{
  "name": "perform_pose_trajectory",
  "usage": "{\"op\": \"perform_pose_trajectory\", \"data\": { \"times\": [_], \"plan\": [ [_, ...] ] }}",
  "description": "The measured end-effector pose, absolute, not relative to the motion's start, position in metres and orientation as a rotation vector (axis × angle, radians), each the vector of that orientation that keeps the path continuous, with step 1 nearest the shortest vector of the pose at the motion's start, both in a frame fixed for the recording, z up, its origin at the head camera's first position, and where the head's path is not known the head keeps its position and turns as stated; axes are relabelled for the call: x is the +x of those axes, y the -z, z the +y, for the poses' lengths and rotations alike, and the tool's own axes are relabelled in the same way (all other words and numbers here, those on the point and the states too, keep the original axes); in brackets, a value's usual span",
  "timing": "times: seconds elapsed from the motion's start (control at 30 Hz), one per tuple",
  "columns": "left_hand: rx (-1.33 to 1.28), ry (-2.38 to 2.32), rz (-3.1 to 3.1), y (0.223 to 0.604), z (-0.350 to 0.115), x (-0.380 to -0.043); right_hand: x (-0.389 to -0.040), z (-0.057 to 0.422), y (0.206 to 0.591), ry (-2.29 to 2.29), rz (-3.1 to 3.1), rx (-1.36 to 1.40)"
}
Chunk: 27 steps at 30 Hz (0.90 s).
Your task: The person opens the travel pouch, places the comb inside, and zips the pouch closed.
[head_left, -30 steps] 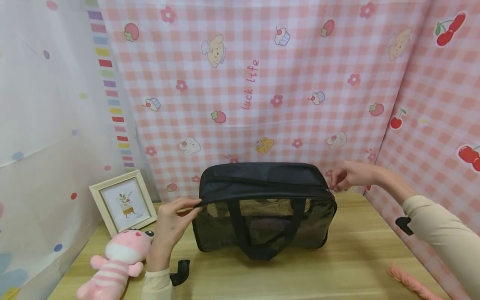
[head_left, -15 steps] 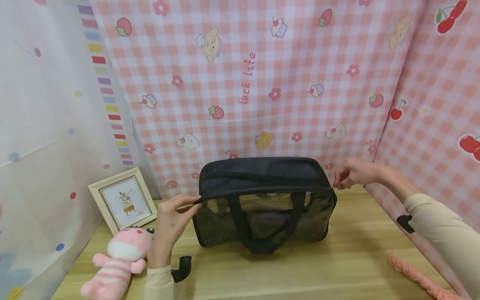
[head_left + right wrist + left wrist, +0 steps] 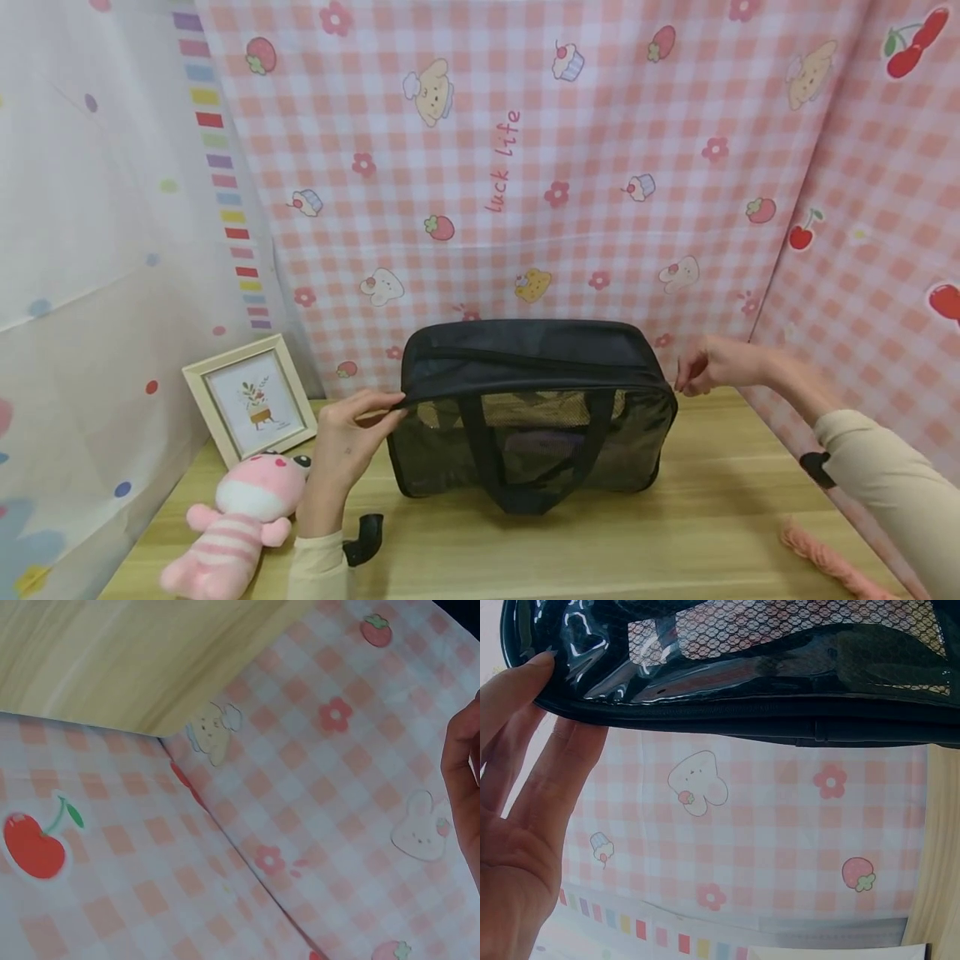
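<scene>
A black toiletry bag [image 3: 536, 408] with see-through sides and a looped handle [image 3: 525, 500] stands upright on the wooden table. Along its top runs a dark zipper [image 3: 525, 360]. The thumb and fingers of my left hand [image 3: 348, 437] pinch the bag's upper left corner, and the left wrist view shows this hand [image 3: 525, 802] at the edge of the clear panel [image 3: 727, 652]. At the opposite corner my right hand [image 3: 716, 367] pinches the zipper's end, its small pull mostly hidden by the fingertips. Only part of that hand [image 3: 463, 761] enters the right wrist view.
Left of the bag, a picture frame [image 3: 251, 400] leans at the back and a pink striped plush toy [image 3: 236, 525] lies in front of it. A pink twisted cord [image 3: 832, 562] rests at the front right. Checked cloth [image 3: 487, 167] hangs behind the table.
My right hand has shifted slightly right, past the bag's right upper corner. My left hand keeps its pinch on the left corner. The view has also moved a little.
</scene>
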<state>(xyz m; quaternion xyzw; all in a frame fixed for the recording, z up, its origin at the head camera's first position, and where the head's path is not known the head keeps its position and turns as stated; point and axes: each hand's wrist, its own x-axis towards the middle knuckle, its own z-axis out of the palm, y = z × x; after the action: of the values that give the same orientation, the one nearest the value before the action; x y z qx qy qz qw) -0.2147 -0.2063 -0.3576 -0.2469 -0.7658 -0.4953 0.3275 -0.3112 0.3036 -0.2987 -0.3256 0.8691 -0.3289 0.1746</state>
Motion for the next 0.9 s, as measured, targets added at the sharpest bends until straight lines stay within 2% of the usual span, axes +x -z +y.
{"op": "perform_pose_trajectory", "data": {
  "times": [0.3,0.63,0.9],
  "plan": [
    [-0.666,1.281,-2.003,0.356,-0.205,-0.214,-0.310,0.307,0.322,1.021,2.449,-0.869],
    [-0.647,1.268,-2.004,0.355,-0.206,-0.214,-0.310,0.299,0.340,1.018,2.545,-1.009],
    [-0.641,1.288,-1.984,0.358,-0.205,-0.214,-0.293,0.301,0.369,1.272,2.636,-0.890]
  ]
}}
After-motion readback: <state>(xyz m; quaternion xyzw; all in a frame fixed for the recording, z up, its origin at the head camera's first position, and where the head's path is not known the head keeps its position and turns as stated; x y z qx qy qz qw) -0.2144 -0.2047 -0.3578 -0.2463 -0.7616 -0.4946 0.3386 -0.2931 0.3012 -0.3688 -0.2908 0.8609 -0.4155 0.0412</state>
